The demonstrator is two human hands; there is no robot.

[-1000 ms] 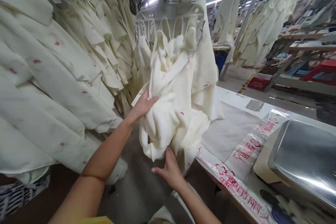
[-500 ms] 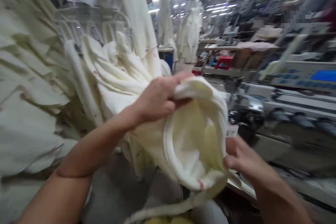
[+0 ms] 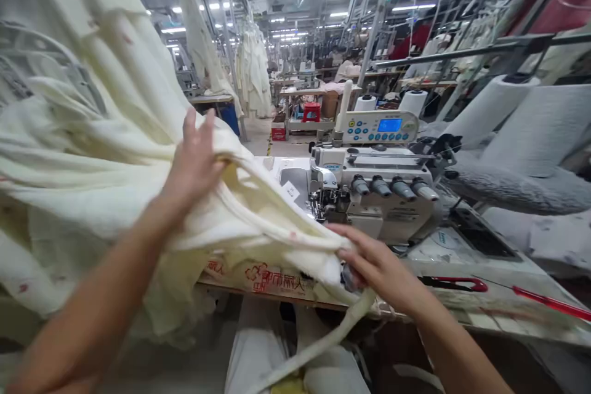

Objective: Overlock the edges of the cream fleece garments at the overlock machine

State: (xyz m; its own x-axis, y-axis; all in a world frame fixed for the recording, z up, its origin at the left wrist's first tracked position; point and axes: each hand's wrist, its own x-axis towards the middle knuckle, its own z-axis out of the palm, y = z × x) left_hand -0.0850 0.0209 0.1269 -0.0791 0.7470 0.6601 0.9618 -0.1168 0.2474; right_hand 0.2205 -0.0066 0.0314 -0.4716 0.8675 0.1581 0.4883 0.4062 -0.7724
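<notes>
A cream garment (image 3: 258, 228) stretches across the front of the sewing machine, its banded opening drawn into a long, narrow loop. At the loop's right end, my right hand (image 3: 369, 261) pinches the edge between thumb and fingers. My left hand (image 3: 196, 157) lies against the upper left of the opening with its fingers apart, slightly blurred. From beneath my right hand a narrow cream strip (image 3: 323, 345) hangs down toward my lap. A small white label (image 3: 290, 191) shows beyond the loop, close to the machine's needle area.
An overlock sewing machine (image 3: 383, 188) with a lit control panel (image 3: 381, 127) stands ahead. Large thread cones (image 3: 540, 126) are at the right. Red-handled snips (image 3: 457, 284) and a red tool (image 3: 551, 303) lie on the machine table. More cream garments (image 3: 69, 129) hang at the left.
The view has turned right, bringing the machine into the centre. The garment's round, wide opening has become a flattened loop. My left hand's fingers have loosened and spread; the right still grips the edge.
</notes>
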